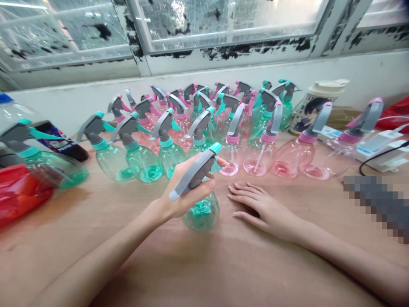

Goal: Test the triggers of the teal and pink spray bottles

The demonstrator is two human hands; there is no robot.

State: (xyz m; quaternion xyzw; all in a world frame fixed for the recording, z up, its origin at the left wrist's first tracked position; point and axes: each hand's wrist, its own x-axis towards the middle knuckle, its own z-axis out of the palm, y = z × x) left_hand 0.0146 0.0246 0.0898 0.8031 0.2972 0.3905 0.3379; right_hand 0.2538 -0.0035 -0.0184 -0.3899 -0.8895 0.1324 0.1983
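My left hand (pixel 185 187) is wrapped round the neck of a green spray bottle (pixel 202 213), just under its grey trigger head with a teal nozzle. The bottle is upright in front of me; whether its base touches the table I cannot tell. Flat on the wooden table (pixel 243 273), my right hand (pixel 260 207) lies with fingers stretched out, apart from the bottle. Beyond the hands stands a front row of spray bottles, green ones (pixel 143 164) to the left and pink ones (pixel 258 160) to the right.
More pink and green spray bottles crowd behind, below the window wall. At left are a red plastic bag (pixel 22 192) and a dark-labelled drink bottle (pixel 60 138). At right stand a printed cup (pixel 315 106), a white power strip (pixel 380 149) with cables and a pixelated dark object (pixel 377 204).
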